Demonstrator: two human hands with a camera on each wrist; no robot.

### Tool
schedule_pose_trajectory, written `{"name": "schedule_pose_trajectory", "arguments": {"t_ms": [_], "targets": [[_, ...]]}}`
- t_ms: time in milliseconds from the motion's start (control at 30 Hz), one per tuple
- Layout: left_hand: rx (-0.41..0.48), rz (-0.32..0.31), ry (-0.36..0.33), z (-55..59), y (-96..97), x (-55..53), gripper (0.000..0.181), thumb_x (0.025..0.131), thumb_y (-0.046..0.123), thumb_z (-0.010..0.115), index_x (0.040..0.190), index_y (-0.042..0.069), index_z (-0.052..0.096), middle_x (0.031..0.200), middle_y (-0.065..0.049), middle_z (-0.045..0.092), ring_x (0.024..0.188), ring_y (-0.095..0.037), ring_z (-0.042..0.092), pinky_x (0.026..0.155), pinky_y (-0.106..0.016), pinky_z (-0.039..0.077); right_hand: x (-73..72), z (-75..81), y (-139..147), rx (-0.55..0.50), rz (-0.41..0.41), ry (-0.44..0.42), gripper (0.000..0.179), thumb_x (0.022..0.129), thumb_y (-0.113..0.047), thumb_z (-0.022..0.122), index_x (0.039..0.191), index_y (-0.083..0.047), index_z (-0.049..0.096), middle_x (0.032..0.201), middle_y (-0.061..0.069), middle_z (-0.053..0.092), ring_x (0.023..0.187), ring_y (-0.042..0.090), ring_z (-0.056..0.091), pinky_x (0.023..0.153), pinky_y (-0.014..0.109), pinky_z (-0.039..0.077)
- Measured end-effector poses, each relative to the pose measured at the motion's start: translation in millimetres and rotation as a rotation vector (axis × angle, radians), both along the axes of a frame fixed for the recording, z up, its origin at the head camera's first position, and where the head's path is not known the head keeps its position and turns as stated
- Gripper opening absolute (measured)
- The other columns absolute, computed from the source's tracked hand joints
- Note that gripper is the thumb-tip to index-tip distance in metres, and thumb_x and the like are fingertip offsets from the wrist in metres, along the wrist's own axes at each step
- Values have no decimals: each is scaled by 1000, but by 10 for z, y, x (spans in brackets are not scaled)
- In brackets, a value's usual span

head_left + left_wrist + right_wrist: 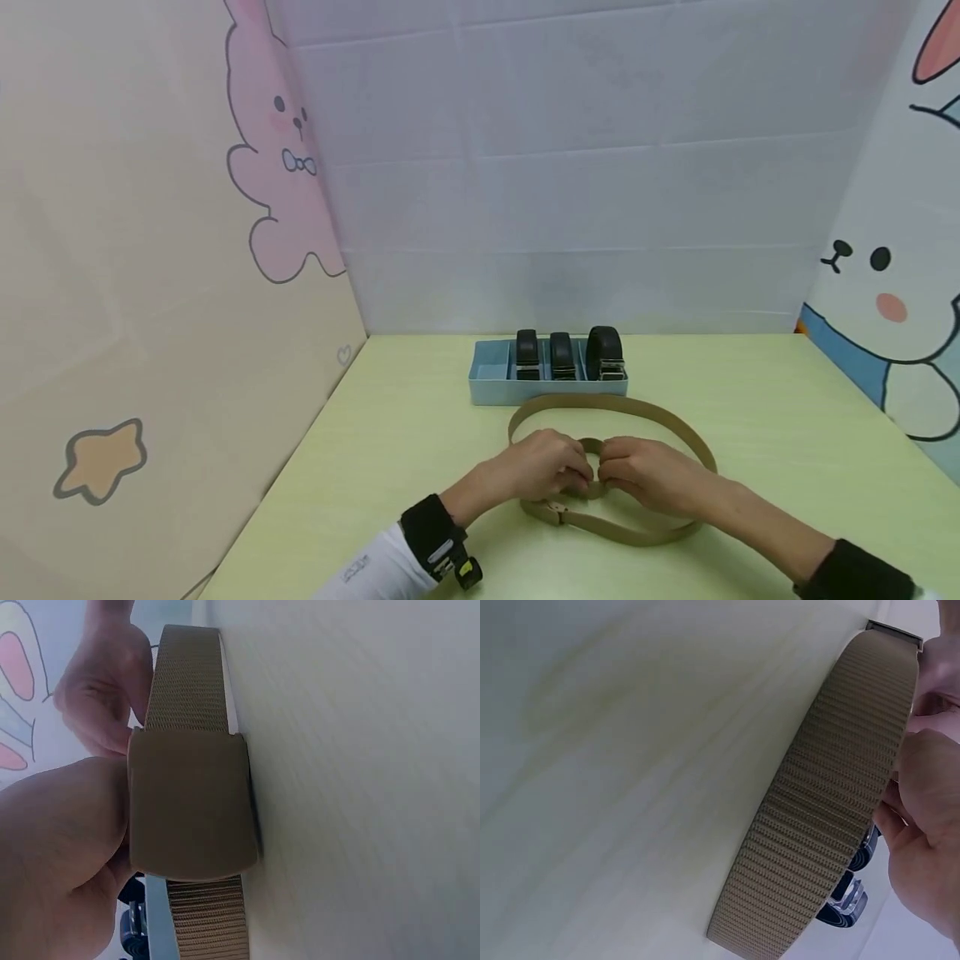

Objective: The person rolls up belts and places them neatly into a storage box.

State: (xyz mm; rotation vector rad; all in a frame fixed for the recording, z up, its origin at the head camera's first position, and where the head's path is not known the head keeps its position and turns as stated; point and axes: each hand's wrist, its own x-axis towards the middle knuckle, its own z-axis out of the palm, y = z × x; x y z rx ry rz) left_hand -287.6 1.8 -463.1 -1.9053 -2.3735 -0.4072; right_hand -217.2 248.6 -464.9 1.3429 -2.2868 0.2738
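A tan woven belt [678, 429] stands on its edge on the table in a wide loop, with a smaller coil inside it. My left hand [551, 465] pinches the near left part of that inner coil, fingers curled. Close beside it, my right hand [651, 471] grips the coil's right side. The fingertips of both hands are partly hidden. In the left wrist view, the belt's flat tan buckle [191, 802] fills the middle, in front of the left hand. The ribbed strap [817, 802] curves past the right hand in the right wrist view.
Behind the belt stands a light blue divided box [491, 392]. Black rolled belts with metal buckles sit in it: a left one [527, 348], a middle one [562, 354] and a right one [603, 350]. The pale yellow table [420, 433] meets printed cloth walls.
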Motion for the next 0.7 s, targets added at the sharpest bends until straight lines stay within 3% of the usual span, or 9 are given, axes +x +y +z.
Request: {"name": "schedule_pose_trajectory", "arguments": {"t_ms": [67,200,367,533,700], "targets": [[28,-20,2,23,-3,58,14,104,22,84,116,17,89,109,6,85,99,-2,77,90,-3,49,26,25,10,12,-13,-44,26,83,1,96,96,-18,83,94,-8,72,86,3,66,76,15,56],[86,-99,-1,73,-21,220,15,106,25,83,116,16,88,110,4,83,101,-5,76,94,-4,48,61,64,46,36,-37,-98,25,84,-1,95,95,-20,83,92,-9,73,85,2,67,76,16,57],[-6,-164,-47,116,-62,374,13,106,24,82,116,16,87,110,6,82,100,1,72,93,0,44,81,109,78,53,-64,-145,22,86,-2,93,91,-18,81,90,-10,71,85,0,64,76,20,58],[-135,-134,-60,139,-186,376,13,107,15,79,114,19,88,108,11,84,100,7,71,92,1,45,114,142,110,75,-94,-234,22,89,-2,91,90,-20,77,88,-13,66,84,-4,55,72,20,53],[-204,-33,-73,208,-473,283,16,104,9,81,108,22,90,104,12,84,97,6,74,90,-3,50,164,175,183,91,-123,-311,28,91,-3,90,88,-25,74,88,-16,62,85,-8,48,70,18,48]]}}
